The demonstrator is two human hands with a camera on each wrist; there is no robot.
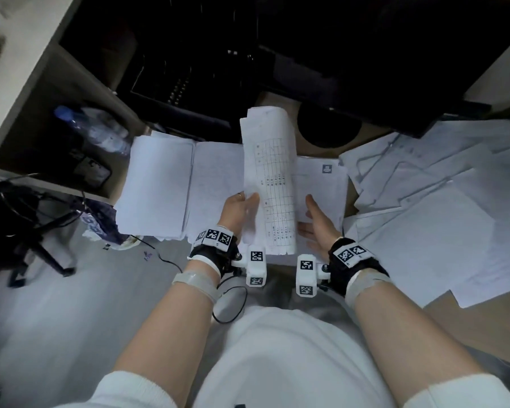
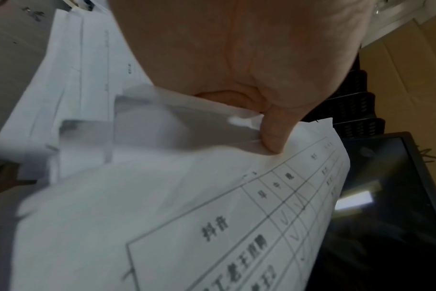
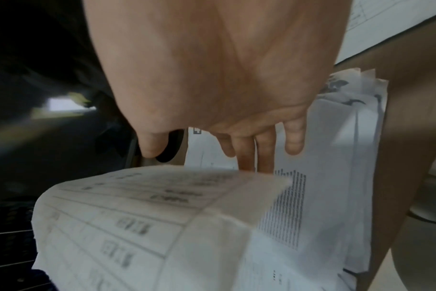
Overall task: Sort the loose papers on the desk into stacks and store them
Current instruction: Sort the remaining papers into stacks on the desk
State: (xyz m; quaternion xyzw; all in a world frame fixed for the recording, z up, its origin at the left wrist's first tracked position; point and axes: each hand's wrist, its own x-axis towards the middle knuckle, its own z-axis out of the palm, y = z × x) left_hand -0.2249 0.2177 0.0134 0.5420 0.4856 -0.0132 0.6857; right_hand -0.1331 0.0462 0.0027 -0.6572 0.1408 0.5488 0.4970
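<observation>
A bundle of sheets printed with a table (image 1: 270, 178) stands curled up on its edge above the desk. My left hand (image 1: 248, 201) grips its near left edge, and in the left wrist view the thumb (image 2: 271, 135) presses on the printed table sheet (image 2: 212, 226). My right hand (image 1: 311, 210) lies flat with straight fingers (image 3: 295, 141) beside the bundle, over a stack with a small logo (image 1: 321, 184). Two neat white stacks (image 1: 156, 184) (image 1: 215, 184) lie to the left. Loose sheets (image 1: 424, 201) are strewn across the right of the desk.
Black mesh trays (image 1: 183, 83) stand at the back, next to a dark monitor (image 1: 365, 69) with its round base (image 1: 327, 125). A water bottle (image 1: 95, 128) lies in the shelf on the left. A chair base (image 1: 36, 231) and cables sit on the floor.
</observation>
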